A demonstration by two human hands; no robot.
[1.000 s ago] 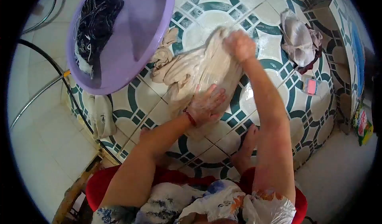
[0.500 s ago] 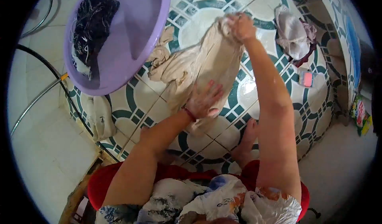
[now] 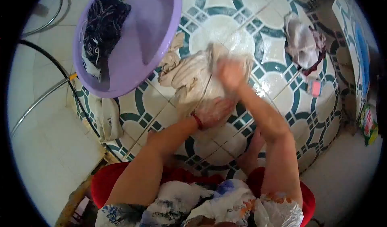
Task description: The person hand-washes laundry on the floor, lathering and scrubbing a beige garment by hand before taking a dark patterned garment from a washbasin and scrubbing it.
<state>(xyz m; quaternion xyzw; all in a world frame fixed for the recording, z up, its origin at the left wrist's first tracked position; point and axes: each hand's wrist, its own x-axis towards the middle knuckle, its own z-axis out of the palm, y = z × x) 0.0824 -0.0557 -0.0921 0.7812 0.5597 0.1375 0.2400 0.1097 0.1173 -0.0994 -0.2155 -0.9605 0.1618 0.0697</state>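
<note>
A wet beige garment [image 3: 191,74] lies bunched and folded on the tiled floor in front of me. My left hand [image 3: 215,112] rests on its near part, fingers stretched out and pressed flat, with a red bracelet at the wrist. Farther up the cloth, my right hand [image 3: 230,74] is smeared by motion. It looks like a fist closed on the garment, with folds on both sides of it. One part of the beige cloth trails left to the rim of the purple basin [image 3: 161,45].
Dark patterned clothing [image 3: 105,27] lies in the basin. Beside it are a pale folded cloth [image 3: 108,120] and a black hose [image 3: 50,63]. To the right are a grey-white and maroon cloth pile [image 3: 302,43], a pink-and-white block [image 3: 315,88] and a green packet [image 3: 367,124].
My right hand has come back toward me and slightly left, and the garment's far end has folded nearer. My left hand has shifted a little right and lower. The view has tilted slightly.
</note>
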